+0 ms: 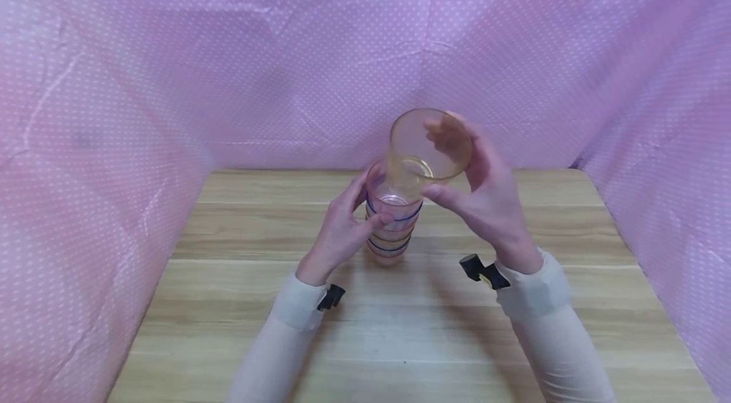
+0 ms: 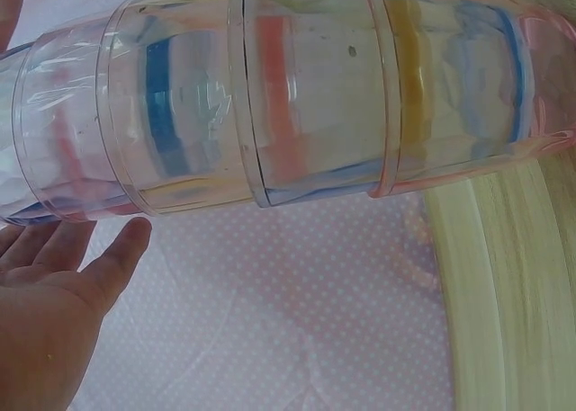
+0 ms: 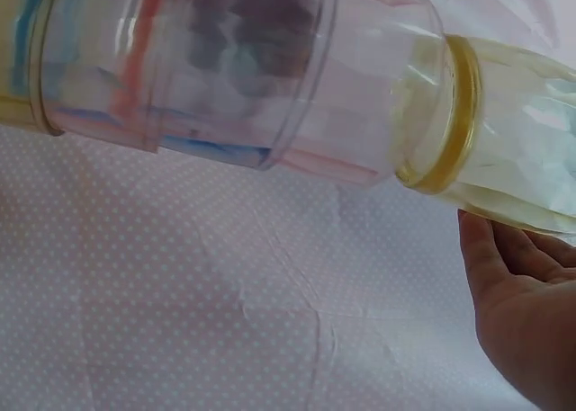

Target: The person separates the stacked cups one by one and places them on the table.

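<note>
beside the left hand [image 1: 344,224], which curls round its upper part, is a stack of nested clear cups [image 1: 391,243]; just above, the right hand [image 1: 495,200] grips a tilted yellow cup [image 1: 411,136] between thumb and fingers, its base at the stack's mouth.

— Where is the transparent yellow tumbler [image 1: 412,135] held?
— Just right of the frame's centre, tilted, mouth turned toward the camera.
— And the stack of nested tumblers [image 1: 398,233]?
— Seen just below centre, mouth up, colour-banded, its pink rim overlapped by the yellow base.
</note>
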The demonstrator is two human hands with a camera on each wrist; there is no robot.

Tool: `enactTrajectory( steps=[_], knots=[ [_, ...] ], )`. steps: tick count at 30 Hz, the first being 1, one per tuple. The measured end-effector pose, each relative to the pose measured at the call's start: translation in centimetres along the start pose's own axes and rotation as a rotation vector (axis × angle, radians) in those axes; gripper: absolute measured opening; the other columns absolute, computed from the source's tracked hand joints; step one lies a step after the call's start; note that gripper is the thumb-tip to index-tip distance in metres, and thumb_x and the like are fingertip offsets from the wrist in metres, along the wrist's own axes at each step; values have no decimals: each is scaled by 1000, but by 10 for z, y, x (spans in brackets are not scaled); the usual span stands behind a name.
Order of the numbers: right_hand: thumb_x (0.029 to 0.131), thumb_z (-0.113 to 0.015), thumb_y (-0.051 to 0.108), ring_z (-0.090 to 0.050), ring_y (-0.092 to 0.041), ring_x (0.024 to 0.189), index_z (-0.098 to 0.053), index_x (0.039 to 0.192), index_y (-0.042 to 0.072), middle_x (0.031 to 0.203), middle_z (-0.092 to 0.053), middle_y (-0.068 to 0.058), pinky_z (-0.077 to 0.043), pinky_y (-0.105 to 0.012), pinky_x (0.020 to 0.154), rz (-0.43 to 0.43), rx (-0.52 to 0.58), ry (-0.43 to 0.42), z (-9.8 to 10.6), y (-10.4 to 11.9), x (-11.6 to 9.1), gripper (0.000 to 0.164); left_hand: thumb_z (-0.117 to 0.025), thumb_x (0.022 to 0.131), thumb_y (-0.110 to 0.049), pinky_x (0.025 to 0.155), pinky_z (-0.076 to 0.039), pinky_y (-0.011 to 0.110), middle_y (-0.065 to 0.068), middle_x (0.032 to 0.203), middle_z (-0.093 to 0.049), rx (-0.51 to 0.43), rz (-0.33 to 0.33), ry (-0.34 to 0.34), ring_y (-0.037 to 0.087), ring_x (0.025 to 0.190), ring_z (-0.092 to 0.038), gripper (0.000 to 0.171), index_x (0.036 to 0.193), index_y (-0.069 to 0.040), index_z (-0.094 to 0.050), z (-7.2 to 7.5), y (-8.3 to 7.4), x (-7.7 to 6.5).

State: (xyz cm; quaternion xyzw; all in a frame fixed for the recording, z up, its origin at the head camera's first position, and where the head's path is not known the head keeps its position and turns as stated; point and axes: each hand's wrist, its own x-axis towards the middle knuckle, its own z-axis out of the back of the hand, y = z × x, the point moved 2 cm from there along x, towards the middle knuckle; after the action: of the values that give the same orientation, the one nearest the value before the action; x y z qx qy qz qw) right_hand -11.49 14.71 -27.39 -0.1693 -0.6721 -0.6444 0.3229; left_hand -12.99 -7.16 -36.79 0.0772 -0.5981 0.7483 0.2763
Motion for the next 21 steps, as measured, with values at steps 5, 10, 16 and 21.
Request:
enactTrajectory(
  steps=[5,10,16,21],
  knots=[
    [77,-94,23,-56,-35,131,-50,148,0,141,-61,-18,-42,-43,119,10,37,-34,4,7,-2,87,-69,88,-63,117,-45,38,15,152,-54,7,-11,-5,27,137,-54,95,157,-5,-41,0,1,0],
    [77,-94,21,-56,-35,132,-50,146,-3,141,-61,-20,-42,-44,119,10,54,-65,9,10,-7,86,-68,87,-64,117,-46,39,12,153,-53,10,-9,-1,26,138,-54,96,157,-4,-41,-1,0,0],
    [77,-93,12,-54,-37,134,-50,145,-6,141,-60,-23,-42,-44,119,16,70,-98,17,10,-14,82,-67,87,-64,118,-44,37,8,153,-55,-12,-9,1,24,139,-53,94,156,-6,-42,-1,-1,1],
    [77,-90,0,-54,-37,134,-50,145,-7,141,-59,-25,-41,-44,119,16,79,-122,24,9,-21,80,-68,87,-64,118,-44,36,7,152,-55,-15,-2,-1,23,137,-55,93,156,-7,-43,-2,0,1]
  ],
)
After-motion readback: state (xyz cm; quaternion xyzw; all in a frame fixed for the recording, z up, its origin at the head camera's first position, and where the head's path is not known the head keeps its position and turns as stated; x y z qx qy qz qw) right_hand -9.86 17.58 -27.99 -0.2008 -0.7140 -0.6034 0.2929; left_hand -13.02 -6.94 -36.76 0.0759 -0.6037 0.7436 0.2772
